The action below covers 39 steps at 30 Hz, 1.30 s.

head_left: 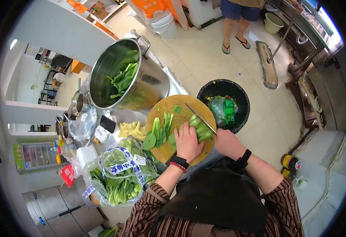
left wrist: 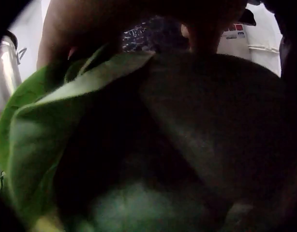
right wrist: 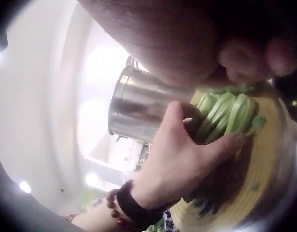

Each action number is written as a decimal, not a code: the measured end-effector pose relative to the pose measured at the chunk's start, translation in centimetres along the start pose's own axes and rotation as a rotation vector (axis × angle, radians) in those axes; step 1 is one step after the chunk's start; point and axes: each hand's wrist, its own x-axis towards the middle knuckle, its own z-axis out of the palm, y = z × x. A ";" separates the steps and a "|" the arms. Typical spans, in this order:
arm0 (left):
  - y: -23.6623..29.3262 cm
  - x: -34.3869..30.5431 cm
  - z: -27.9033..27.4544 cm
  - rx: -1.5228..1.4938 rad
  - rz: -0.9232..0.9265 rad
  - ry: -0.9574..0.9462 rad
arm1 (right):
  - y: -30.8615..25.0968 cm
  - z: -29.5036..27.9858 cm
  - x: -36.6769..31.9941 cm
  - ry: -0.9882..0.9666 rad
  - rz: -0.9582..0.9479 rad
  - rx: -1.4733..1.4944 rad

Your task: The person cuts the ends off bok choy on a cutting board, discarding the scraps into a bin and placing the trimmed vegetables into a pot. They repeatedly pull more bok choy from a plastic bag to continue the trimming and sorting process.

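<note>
Left hand (head_left: 188, 142) curled over the bok choy (head_left: 201, 129) on a round cutting board (head_left: 162, 111); right hand (head_left: 227, 143) grips the knife (head_left: 200, 118), blade against the stalks.

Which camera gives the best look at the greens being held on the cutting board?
The head view: the bunch of greens lies on the cutting board under the left hand, the knife beside it. The right wrist view shows only its pale stalks; the left wrist view is a dark, blurred leaf close-up.
</note>
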 end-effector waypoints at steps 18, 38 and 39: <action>-0.6 2.1 1.0 -0.125 -0.029 0.031 | 0.5 -1.2 1.9 0.071 0.031 0.028; -1.7 2.2 2.9 -0.250 0.080 0.060 | -0.4 -0.7 1.4 0.022 -0.031 -0.150; -1.7 2.1 3.0 -0.245 0.087 0.073 | -0.5 -0.6 1.4 0.048 -0.030 -0.113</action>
